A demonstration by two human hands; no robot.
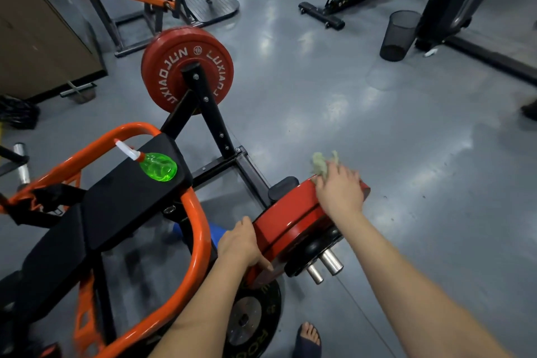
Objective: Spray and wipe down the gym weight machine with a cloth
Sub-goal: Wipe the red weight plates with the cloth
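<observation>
1. Head view, the only camera. The right hand (pixel 340 192), at 4 o'clock in frame, holds a pale green cloth (pixel 322 163) bunched under its curled fingers. It presses the cloth onto the top rim of the near red weight plate (pixel 287 221).
2. The left hand (pixel 241 244), at 6 o'clock, rests on the same plate's near rim. One finger lies straight down the face; the others are hidden, so its grip cannot be told.
3. The green spray bottle (pixel 158 167) lies on its side on the black pad (pixel 122 197) at 9 o'clock, well apart from both hands.
4. A second red plate (pixel 186 67) stands at 11 o'clock, and a mesh waste bin (pixel 399 35) at 2 o'clock.
5. Judgement: this is the wiping step, on the loaded plate. The orange frame (pixel 197 229) and the pad look yet to be done.
6. Next move calls for running the cloth round the rim towards the left hand while that hand steadies the plate, then fetching the bottle.
</observation>
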